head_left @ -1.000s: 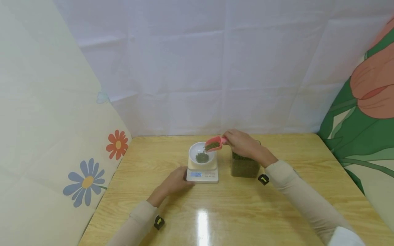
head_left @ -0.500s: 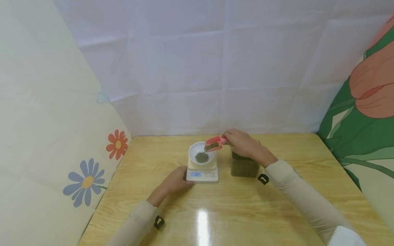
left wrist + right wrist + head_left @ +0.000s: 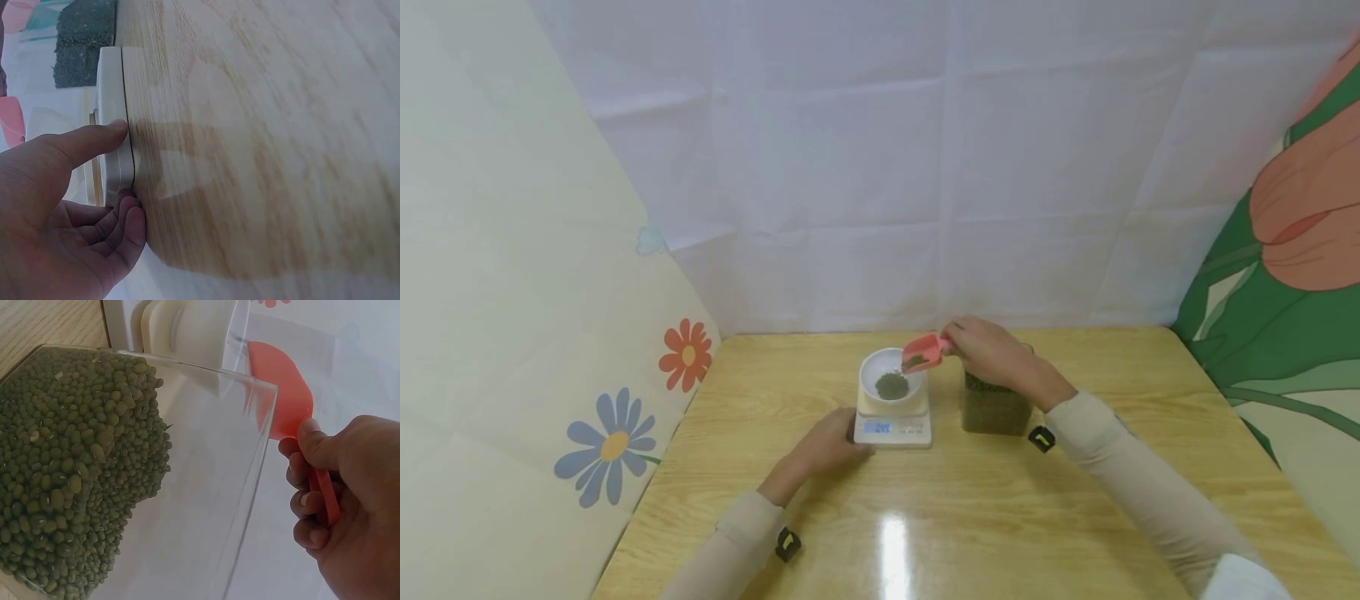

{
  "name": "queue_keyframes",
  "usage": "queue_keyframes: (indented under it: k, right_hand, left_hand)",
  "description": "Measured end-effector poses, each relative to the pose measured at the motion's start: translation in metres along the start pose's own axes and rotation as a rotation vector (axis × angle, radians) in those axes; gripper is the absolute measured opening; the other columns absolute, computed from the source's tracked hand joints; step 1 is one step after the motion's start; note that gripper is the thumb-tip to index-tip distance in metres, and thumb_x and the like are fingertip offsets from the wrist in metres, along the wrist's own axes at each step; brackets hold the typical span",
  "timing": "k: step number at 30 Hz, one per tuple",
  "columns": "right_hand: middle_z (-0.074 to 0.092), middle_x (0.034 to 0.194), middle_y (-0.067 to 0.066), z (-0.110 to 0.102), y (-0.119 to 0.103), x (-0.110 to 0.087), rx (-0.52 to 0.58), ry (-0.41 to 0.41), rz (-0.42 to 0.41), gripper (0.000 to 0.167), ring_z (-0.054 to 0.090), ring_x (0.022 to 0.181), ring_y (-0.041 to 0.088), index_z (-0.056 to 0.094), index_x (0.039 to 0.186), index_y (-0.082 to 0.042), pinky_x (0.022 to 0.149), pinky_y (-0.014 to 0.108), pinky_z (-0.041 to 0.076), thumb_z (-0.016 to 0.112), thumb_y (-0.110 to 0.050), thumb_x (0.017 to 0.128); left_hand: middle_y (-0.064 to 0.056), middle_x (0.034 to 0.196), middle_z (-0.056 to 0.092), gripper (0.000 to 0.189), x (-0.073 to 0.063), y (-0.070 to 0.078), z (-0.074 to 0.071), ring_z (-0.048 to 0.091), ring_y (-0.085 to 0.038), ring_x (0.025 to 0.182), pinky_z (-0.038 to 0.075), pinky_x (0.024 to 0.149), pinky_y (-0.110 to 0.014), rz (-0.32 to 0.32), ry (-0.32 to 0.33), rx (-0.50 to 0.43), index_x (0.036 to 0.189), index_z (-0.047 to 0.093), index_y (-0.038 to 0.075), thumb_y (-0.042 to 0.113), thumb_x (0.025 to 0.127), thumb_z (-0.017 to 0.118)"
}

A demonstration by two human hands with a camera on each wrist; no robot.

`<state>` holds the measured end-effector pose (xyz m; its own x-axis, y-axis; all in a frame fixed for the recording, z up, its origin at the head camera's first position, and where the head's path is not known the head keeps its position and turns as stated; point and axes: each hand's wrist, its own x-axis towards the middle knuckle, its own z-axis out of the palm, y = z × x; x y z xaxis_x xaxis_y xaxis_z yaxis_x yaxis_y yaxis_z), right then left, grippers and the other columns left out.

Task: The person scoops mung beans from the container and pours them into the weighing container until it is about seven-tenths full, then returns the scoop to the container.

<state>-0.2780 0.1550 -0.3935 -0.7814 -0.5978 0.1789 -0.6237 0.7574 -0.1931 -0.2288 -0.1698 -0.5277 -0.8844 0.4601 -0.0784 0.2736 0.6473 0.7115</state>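
My right hand [image 3: 988,343] grips the handle of a red scoop [image 3: 922,352], which tilts over the right rim of a white bowl [image 3: 872,367]. A few mung beans [image 3: 62,469] show in the scoop, and a small heap of them lies in the bowl. The bowl sits on a white kitchen scale [image 3: 917,437] with a lit display. My left hand [image 3: 69,194] holds the scale's near left corner, thumb on its front side and fingers curled at its left side.
Right of the scale, a clear square container [image 3: 997,412] stands under my right forearm, partly full of mung beans. The wooden table [image 3: 985,525] ends at a white cloth [image 3: 850,275] behind. Printed floral panels stand to the left and right.
Beans have slid from the scoop into the bowl; fewer are left in it and the heap is bigger. The scale's display reading has changed. The left hand keeps its place.
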Motion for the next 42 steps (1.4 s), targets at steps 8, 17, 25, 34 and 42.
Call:
queue_keyframes:
  k: [8,17,25,34,42]
  right_hand:
    - [0.072,0.112,0.014,-0.0018,-0.0014,-0.001,-0.006,0.014,-0.009,0.027,0.069,0.106,0.032,0.07,0.12,0.001,0.096,0.047,0.061,0.064,-0.021,0.106]
    - [0.073,0.112,0.015,-0.0019,-0.0017,-0.0022,-0.037,0.055,-0.054,0.025,0.07,0.104,0.032,0.072,0.118,0.001,0.095,0.047,0.061,0.067,-0.019,0.105]
    - [0.073,0.109,0.015,-0.0011,-0.0003,-0.0022,-0.044,0.066,-0.056,0.023,0.07,0.102,0.032,0.072,0.117,0.001,0.093,0.047,0.062,0.069,-0.017,0.103]
    - [0.073,0.111,0.015,-0.0017,0.0004,-0.0041,-0.033,0.059,-0.043,0.023,0.069,0.104,0.032,0.071,0.118,0.001,0.095,0.048,0.061,0.066,-0.018,0.105]
    - [0.072,0.112,0.015,-0.006,0.0009,-0.008,-0.032,0.053,-0.014,0.025,0.069,0.105,0.032,0.07,0.121,0.002,0.095,0.048,0.061,0.064,-0.018,0.106]
  left_hand:
    - [0.0,0.11,0.074,0.047,0.0003,0.0016,0.0001,0.068,-0.012,0.097,0.061,0.093,-0.038,-0.014,0.0,0.011,0.13,0.067,0.012,0.022,0.089,0.086]
    - [0.002,0.106,0.074,0.042,0.0,0.0018,0.0004,0.067,-0.012,0.093,0.061,0.089,-0.037,-0.014,-0.001,0.01,0.126,0.068,0.012,0.022,0.089,0.086]
    - [0.001,0.106,0.074,0.041,-0.0004,0.0033,0.0005,0.067,-0.012,0.093,0.061,0.089,-0.036,-0.013,-0.003,0.008,0.126,0.068,0.012,0.02,0.089,0.086]
    - [0.001,0.108,0.074,0.041,-0.001,0.0035,0.0013,0.068,-0.012,0.095,0.061,0.092,-0.038,-0.015,-0.007,-0.002,0.127,0.068,0.012,0.021,0.09,0.085]
    - [0.001,0.108,0.074,0.041,-0.0006,0.0031,0.001,0.068,-0.012,0.094,0.061,0.091,-0.037,-0.007,-0.005,-0.008,0.127,0.068,0.012,0.021,0.091,0.085]
